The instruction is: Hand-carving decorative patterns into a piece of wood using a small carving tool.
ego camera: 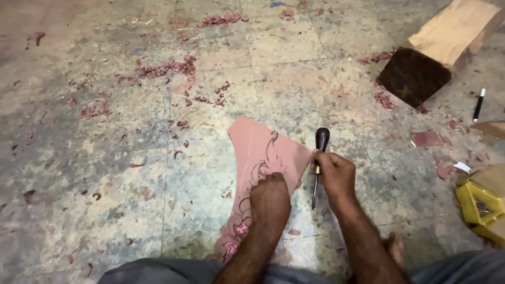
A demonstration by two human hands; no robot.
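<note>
Left hand (pixel 269 195) pressed flat on pink carved panel (pixel 263 173), steadying it against floor (pixel 105 158); right hand (pixel 336 173) clenched around dark-handled chisel (pixel 319 158), blade pointing down.

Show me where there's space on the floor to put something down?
The widest free patch of floor is left of the pink carved board, below the reddish shavings, with only stray chips. It is crowded at right: wooden block, black pen, yellow box. The hands cover the board.

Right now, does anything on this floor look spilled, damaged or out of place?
Reddish wood shavings are scattered over the worn, stained floor around the pink carved panel. A black pen lies loose by the wood block. Nothing looks broken.
</note>
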